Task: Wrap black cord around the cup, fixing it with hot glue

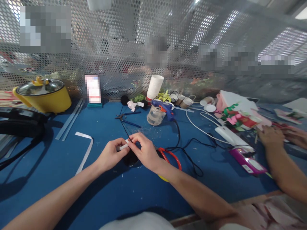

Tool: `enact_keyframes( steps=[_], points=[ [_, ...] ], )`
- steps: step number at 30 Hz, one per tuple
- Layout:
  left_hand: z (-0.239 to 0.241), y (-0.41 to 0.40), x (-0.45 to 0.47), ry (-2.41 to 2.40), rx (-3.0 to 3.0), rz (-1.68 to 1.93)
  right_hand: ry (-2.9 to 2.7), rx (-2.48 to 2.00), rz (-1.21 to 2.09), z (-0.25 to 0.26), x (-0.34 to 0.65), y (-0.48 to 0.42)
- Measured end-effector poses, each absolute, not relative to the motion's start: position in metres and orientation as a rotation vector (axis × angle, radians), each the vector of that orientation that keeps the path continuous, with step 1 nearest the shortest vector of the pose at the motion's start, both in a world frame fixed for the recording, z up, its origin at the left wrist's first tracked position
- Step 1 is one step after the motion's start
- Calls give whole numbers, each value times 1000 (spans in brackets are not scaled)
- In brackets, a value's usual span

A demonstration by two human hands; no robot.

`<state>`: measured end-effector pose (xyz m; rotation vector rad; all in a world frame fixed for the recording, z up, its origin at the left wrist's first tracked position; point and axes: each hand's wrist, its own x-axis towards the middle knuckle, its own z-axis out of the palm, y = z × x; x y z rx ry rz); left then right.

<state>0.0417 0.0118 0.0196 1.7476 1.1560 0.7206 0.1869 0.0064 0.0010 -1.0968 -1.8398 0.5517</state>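
My left hand (111,155) is closed, pinching a small white strip (123,146) between thumb and fingers. My right hand (145,150) is closed at the strip's other end, where a thin black cord (124,128) meets it. The cord runs back toward a black yarn ball (124,100). Under my hands lies a dark round object (131,159), partly hidden. Just beyond them are open pliers with dark blue handles (131,123). Scissors with red handles (176,158) lie partly beneath my right forearm. A longer white strip (86,153) rests to the left.
A blue glue gun (168,110) rests on a glass jar (153,118). Behind stand stacked paper cups (155,87) and a lit phone (93,89). A yellow pot (48,99) is left. Cables, a power strip (233,139) and another person's hand (271,137) are right.
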Motion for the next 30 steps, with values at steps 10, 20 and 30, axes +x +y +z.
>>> enact_keyframes(
  steps=[10,20,30],
  points=[
    [14,10,39,1080,1627,806,-1739,-1085,769,7,191,10],
    [5,16,33,1099,1489,827,-1368,-1288,225,69,276,35],
    [7,17,31,1129,1481,859,-1167,-1635,1033,53,305,87]
  ],
)
